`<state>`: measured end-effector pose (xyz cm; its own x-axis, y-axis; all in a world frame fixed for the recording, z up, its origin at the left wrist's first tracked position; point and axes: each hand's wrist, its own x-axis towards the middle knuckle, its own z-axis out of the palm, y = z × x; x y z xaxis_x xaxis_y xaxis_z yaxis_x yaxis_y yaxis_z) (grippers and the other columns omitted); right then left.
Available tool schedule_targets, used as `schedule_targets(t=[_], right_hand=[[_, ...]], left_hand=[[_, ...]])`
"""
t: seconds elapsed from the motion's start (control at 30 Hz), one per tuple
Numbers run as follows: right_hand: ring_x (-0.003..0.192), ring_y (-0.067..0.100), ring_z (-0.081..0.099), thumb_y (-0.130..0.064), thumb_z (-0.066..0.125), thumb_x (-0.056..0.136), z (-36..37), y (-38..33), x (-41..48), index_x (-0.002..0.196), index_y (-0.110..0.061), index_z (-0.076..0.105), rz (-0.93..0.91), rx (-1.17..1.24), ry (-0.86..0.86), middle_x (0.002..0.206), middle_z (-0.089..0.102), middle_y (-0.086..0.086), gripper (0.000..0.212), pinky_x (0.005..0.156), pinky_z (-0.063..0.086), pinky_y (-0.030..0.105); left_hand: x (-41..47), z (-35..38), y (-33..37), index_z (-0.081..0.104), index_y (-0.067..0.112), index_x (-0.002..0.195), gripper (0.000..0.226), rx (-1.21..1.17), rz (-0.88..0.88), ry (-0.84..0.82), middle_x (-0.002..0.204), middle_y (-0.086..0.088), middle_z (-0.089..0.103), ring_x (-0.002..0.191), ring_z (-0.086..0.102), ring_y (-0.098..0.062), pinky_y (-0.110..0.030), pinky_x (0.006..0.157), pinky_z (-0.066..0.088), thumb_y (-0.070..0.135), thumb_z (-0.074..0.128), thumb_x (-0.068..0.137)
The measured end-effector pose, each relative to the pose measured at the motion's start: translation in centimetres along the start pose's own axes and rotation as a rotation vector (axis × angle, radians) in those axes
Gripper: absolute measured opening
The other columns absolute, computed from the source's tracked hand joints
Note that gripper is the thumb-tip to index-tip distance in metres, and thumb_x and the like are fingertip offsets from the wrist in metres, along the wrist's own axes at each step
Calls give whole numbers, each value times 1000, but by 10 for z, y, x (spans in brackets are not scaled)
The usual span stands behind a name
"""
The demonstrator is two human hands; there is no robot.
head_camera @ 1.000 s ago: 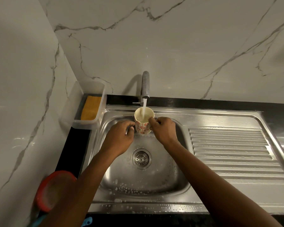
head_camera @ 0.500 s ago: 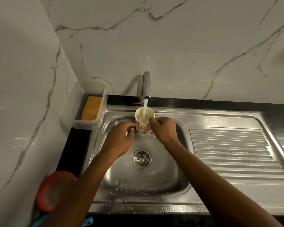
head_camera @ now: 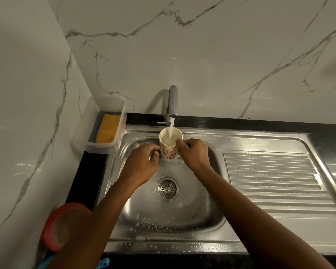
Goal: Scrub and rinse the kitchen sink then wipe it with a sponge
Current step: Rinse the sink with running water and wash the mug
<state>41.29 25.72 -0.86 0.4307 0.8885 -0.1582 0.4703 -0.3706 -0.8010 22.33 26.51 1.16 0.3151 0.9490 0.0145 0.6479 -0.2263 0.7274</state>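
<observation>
Snugly, the left hand [head_camera: 142, 162] and right hand [head_camera: 194, 154] clasp a mug [head_camera: 169, 150] between them with curled fingers, the sink [head_camera: 192, 210] below both, the sponge [head_camera: 108, 129] beyond the left hand.

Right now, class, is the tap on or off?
On: a stream of water falls from the tap into the upright mug held beneath it.

Home kitchen (steel sink [head_camera: 260, 144], marble walls [head_camera: 221, 55])

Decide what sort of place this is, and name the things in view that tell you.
Most likely a home kitchen: a stainless steel sink with a ribbed draining board, a tap running into a patterned mug, and a sponge beside it.
</observation>
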Motion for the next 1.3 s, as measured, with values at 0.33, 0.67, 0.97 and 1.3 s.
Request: schedule_targets(t=[0.33, 0.67, 0.97, 1.3], right_hand=[[64, 27, 68, -39, 64, 98, -3, -2, -5, 73, -5, 70, 12, -8, -25, 71, 72, 11, 43, 70, 62, 42], [62, 15, 69, -43, 65, 96, -5, 37, -29, 63, -17, 73, -85, -109, -135, 64, 73, 2, 43, 65, 53, 34], [57, 16, 61, -44, 66, 97, 21, 43, -56, 58, -16, 63, -280, -396, -453, 57, 64, -1, 48, 55, 47, 32], [58, 14, 55, -46, 64, 96, 77, -10, -102, 71, -12, 62, -590, -562, -675, 63, 55, -4, 42, 49, 32, 25]], left_hand=[[-5, 1, -6, 70, 19, 127, 27, -1, -47, -16, 128, 1, 69, 112, 66, -14, -33, 95, 55, 19, 56, 104], [-111, 40, -19, 57, 15, 144, 49, -44, -252, -66, 148, -5, 57, 135, 54, -20, -25, 115, 39, 23, 50, 96], [-194, 50, -46, 7, 11, 166, 74, 366, -496, -280, 174, -12, -7, 161, -3, -32, -46, 131, 12, 30, 42, 104], [-200, 42, -72, -3, 0, 163, 83, 466, -750, -329, 171, -24, -12, 158, -12, -45, -55, 127, 13, 44, 36, 106]])
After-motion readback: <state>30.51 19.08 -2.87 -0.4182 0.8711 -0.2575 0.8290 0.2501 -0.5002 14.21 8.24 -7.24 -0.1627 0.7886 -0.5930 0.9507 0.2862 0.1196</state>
